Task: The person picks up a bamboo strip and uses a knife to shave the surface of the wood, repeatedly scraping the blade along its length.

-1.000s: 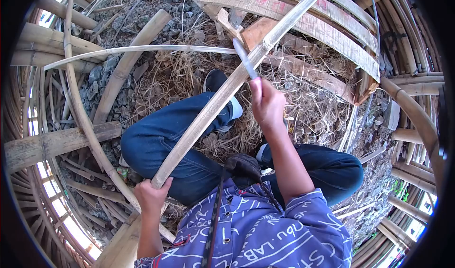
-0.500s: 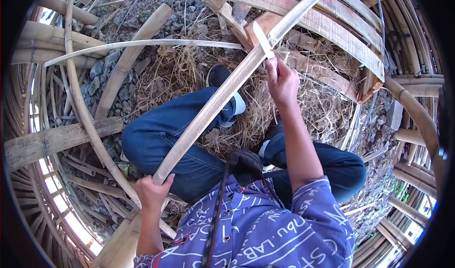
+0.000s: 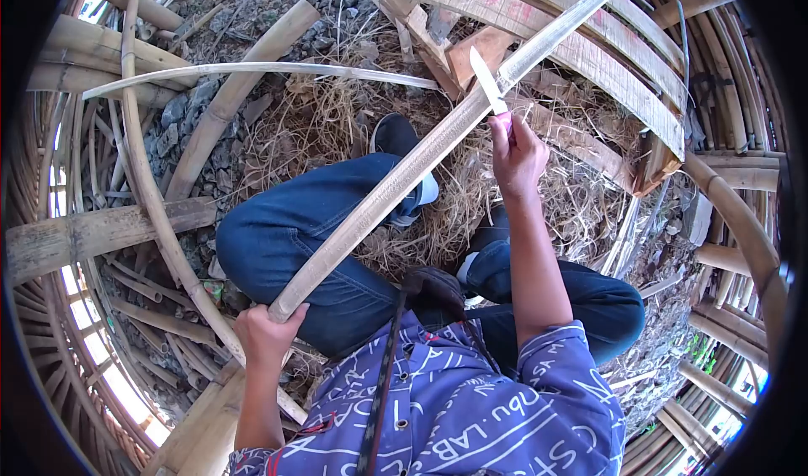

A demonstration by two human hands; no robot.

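Note:
My left hand (image 3: 266, 335) is closed around the near end of a long split bamboo strip (image 3: 379, 203), beside my left knee. The strip slants up and away to the right, across my left leg, and its far part passes over a wooden slatted frame. In my right hand (image 3: 519, 158) is a knife (image 3: 487, 80) with a pale blade and a pinkish handle, mostly hidden by the fingers. The blade lies across the strip at about two thirds of its length, touching or just over it; I cannot tell which.
The wooden slatted frame (image 3: 581, 48) stands ahead on the right. Dry shavings (image 3: 446, 215) cover the ground between my legs. Bamboo poles (image 3: 244, 89) and a thin curved strip (image 3: 278, 67) lie on the left, over grey stones (image 3: 189, 122). Bamboo walls stand at both sides.
My right hand with the knife has moved a little right and slightly nearer along the view. The far end of the strip has shifted right; my left hand keeps its hold.

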